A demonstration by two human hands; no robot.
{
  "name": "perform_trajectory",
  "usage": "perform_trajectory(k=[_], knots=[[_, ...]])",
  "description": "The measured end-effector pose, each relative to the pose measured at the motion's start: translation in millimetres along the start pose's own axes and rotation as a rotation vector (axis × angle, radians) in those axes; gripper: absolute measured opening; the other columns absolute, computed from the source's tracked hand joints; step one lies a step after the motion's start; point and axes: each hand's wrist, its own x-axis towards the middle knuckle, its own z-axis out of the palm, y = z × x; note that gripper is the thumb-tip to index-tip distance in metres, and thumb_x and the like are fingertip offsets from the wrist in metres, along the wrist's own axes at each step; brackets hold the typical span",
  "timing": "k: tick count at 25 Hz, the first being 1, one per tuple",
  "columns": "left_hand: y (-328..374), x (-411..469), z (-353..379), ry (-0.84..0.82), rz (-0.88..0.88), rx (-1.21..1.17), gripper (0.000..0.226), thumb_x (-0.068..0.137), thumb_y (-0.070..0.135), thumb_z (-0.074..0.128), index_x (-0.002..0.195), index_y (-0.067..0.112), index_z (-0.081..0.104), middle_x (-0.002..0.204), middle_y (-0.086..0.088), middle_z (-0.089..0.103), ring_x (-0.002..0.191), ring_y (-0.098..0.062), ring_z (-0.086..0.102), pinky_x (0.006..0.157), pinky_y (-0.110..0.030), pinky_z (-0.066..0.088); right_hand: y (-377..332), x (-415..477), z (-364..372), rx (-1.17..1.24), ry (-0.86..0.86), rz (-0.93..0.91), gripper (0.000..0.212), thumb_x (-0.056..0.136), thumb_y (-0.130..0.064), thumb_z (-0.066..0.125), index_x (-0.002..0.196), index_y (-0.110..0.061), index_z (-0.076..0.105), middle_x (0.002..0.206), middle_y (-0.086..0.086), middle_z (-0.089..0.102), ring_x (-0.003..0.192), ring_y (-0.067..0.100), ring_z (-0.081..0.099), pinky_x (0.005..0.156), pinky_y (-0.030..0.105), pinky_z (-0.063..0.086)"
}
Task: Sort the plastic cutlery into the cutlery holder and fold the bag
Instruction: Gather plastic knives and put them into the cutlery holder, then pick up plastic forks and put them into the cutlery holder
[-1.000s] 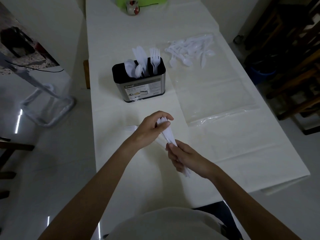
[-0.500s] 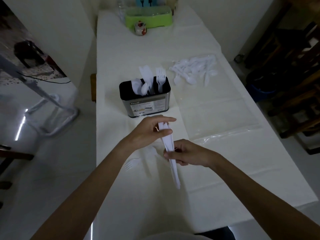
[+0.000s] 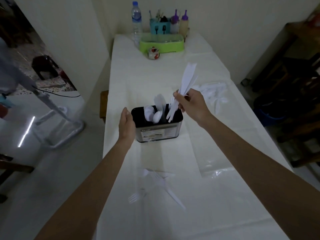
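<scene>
A black-topped metal cutlery holder [image 3: 160, 131] stands mid-table with white spoons and knives in it. My right hand [image 3: 191, 104] grips a bundle of white plastic knives [image 3: 186, 82] tilted over the holder's right compartment, their lower tips reaching into it. My left hand [image 3: 126, 123] rests with straight fingers against the holder's left side. Loose white forks [image 3: 155, 182] lie on the tablecloth nearer to me. The clear plastic bag [image 3: 223, 153] lies flat to the right, and a pile of white spoons [image 3: 214, 94] rests at its far end.
A green tray [image 3: 161, 44] with a water bottle [image 3: 136, 21], a blue utensil cup and sauce bottles stands at the far end, a small jar [image 3: 153, 52] in front of it. Dark wooden furniture stands right of the table; a metal stand is on the floor at left.
My right hand has lifted the knife bundle from near the table's front up to the holder. My left hand let go of the bundle and moved to the holder's side.
</scene>
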Motion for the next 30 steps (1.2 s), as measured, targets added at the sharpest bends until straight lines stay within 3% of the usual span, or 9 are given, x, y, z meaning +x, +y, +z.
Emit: perform_trajectory(k=[3,6,10,15,21,24,26,27,30], knots=[[-6.9,9.5,12.3,0.019,-0.077,-0.074,0.044,0.103,0.030,0.025,0.140,0.012,0.040,0.145,-0.010,0.042,0.132,-0.023,0.041,0.113,-0.035,0.030,7.4,19.5,18.9,-0.103,-0.001,-0.024,0.022,0.090,-0.025,0.061,0.091,-0.004,0.065,0.070,0.009,0.064,0.061,0.019,0.062,0.068,0.040,0.054],[-15.8,12.9,17.0,0.050,-0.044,-0.069,0.041,0.103,0.029,0.025,0.131,0.008,0.048,0.133,-0.013,0.053,0.121,-0.026,0.049,0.106,-0.036,0.038,23.5,24.3,33.1,-0.215,-0.085,-0.016,0.029,0.090,-0.023,0.062,0.082,0.005,0.061,0.075,0.020,0.067,0.069,0.032,0.064,0.072,0.043,0.053],[-25.9,16.8,18.2,0.058,0.018,-0.090,0.040,0.103,0.027,0.026,0.127,0.006,0.051,0.126,-0.014,0.057,0.112,-0.022,0.053,0.101,-0.034,0.043,31.6,25.5,40.5,-0.463,-0.266,0.021,0.035,0.087,-0.017,0.063,0.057,-0.009,0.045,0.058,0.003,0.049,0.064,0.020,0.050,0.051,0.011,0.037],[-30.2,18.0,17.0,0.055,0.043,-0.109,0.040,0.103,0.027,0.027,0.125,0.005,0.052,0.120,-0.009,0.059,0.108,-0.018,0.054,0.095,-0.028,0.042,23.4,44.5,41.3,-0.564,-0.397,0.046,0.037,0.081,-0.018,0.067,0.058,-0.019,0.037,0.060,-0.008,0.042,0.057,0.005,0.040,0.048,0.013,0.033],[-30.5,19.7,15.8,0.029,0.059,-0.087,0.039,0.103,0.026,0.027,0.122,0.006,0.054,0.112,-0.005,0.059,0.103,-0.017,0.054,0.091,-0.028,0.043,26.2,42.4,41.8,-0.527,-0.270,0.065,0.020,0.076,-0.013,0.067,0.079,0.006,0.061,0.072,0.010,0.062,0.072,0.023,0.056,0.052,0.012,0.035],[-25.8,14.8,10.2,-0.009,0.056,-0.059,0.039,0.103,0.028,0.026,0.119,0.008,0.055,0.108,-0.002,0.058,0.098,-0.013,0.053,0.082,-0.021,0.040,20.0,22.0,31.2,-0.396,-0.110,0.064,0.025,0.078,-0.008,0.068,0.102,-0.002,0.067,0.097,0.007,0.070,0.085,0.017,0.064,0.063,-0.001,0.039],[-27.0,5.6,2.1,-0.036,0.057,-0.045,0.038,0.103,0.029,0.027,0.116,0.010,0.057,0.103,0.000,0.059,0.093,-0.010,0.053,0.074,-0.016,0.040,18.4,-3.2,19.9,-0.289,-0.028,0.049,0.028,0.080,-0.005,0.067,0.107,-0.004,0.065,0.098,0.007,0.070,0.081,0.014,0.063,0.075,0.008,0.046],[-32.3,-1.4,-3.2,-0.049,0.061,-0.050,0.038,0.103,0.029,0.027,0.116,0.011,0.058,0.101,0.001,0.060,0.092,-0.009,0.052,0.074,-0.015,0.040,21.5,-19.2,15.9,-0.258,-0.020,0.023,0.026,0.080,-0.004,0.066,0.106,-0.003,0.065,0.095,0.008,0.070,0.076,0.012,0.063,0.077,0.013,0.049],[-69.1,-38.4,-20.6,-0.074,-0.022,-0.114,0.036,0.102,0.027,0.033,0.124,0.010,0.056,0.120,-0.004,0.060,0.111,-0.014,0.053,0.097,-0.025,0.041,49.5,-77.0,17.6,-0.259,-0.112,-0.030,0.020,0.080,-0.003,0.067,0.099,-0.009,0.066,0.082,0.003,0.067,0.059,-0.003,0.059,0.064,0.005,0.045]])
